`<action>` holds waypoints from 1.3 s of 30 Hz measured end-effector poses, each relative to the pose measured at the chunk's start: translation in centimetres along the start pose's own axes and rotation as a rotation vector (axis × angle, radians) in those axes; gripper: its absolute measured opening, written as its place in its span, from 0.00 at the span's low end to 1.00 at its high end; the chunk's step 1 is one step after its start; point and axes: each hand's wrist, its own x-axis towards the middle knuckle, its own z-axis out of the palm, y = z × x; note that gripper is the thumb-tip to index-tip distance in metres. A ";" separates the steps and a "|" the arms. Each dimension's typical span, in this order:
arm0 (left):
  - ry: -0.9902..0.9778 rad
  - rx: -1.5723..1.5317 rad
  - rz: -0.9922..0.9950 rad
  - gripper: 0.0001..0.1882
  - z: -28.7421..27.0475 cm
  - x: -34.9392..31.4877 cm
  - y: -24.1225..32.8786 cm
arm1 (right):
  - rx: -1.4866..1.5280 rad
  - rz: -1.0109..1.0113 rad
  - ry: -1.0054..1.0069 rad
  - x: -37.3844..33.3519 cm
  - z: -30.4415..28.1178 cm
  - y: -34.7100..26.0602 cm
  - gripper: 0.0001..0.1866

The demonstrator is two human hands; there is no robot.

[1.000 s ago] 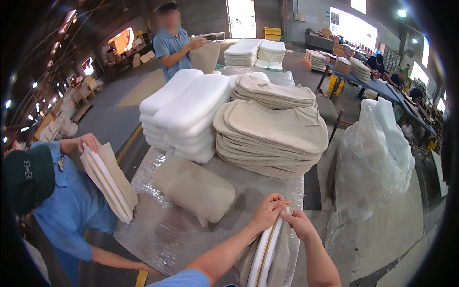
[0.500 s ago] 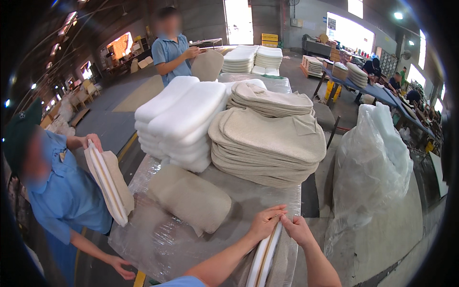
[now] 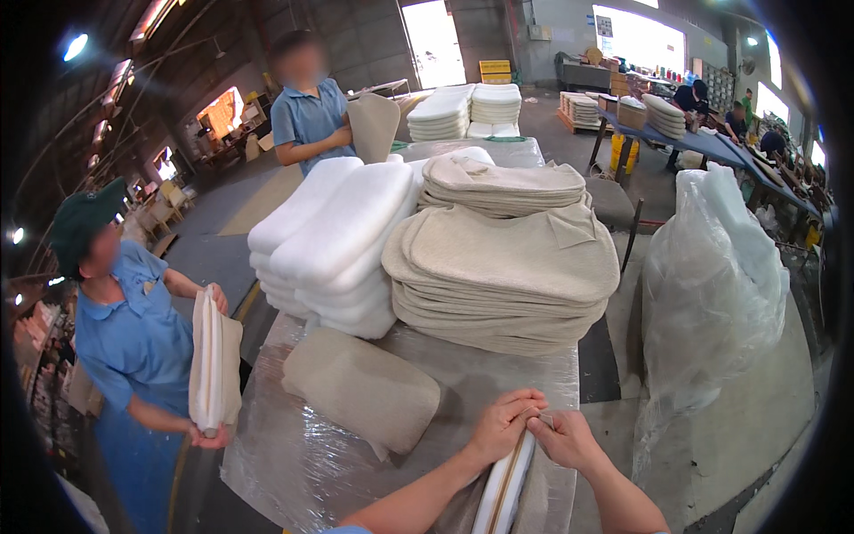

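Standing on its edge at the table's near side is a beige fabric cushion cover [image 3: 536,498] with white padding [image 3: 508,476] showing along its opening, a brown-gold strip running down the middle. My left hand [image 3: 507,429] and my right hand [image 3: 567,439] meet at its far end. Both have their fingers pinched on the fabric edge there, thumbs close together. A second beige cushion [image 3: 360,387] lies flat to the left of my hands. Beyond my hands rises a tall stack of beige fabric covers [image 3: 503,267], beside a stack of white padding pieces [image 3: 342,236].
Plastic film covers the table [image 3: 294,463]. At left a co-worker [image 3: 133,329] holds a similar cushion [image 3: 213,369]; another person [image 3: 307,116] stands behind with a beige panel [image 3: 374,125]. A large clear plastic bag [image 3: 712,294] with white padding stands at right, below a blue worktable [image 3: 712,147].
The left co-worker's lower hand has come up to grip the cushion's bottom end. The person behind now holds the beige panel higher. My hands stay pinched at the cover's end.
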 end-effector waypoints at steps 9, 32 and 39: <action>0.179 -0.329 0.051 0.12 2.7 -2.2 -1.7 | -0.153 -0.361 0.003 -1.1 -0.9 -2.3 0.19; 0.400 -0.109 0.073 0.20 -0.1 -5.6 3.1 | 0.637 -0.138 0.040 4.6 7.0 2.7 0.36; 0.361 -0.208 0.103 0.17 0.1 -5.6 3.3 | 0.694 -0.192 0.164 3.2 6.5 0.4 0.30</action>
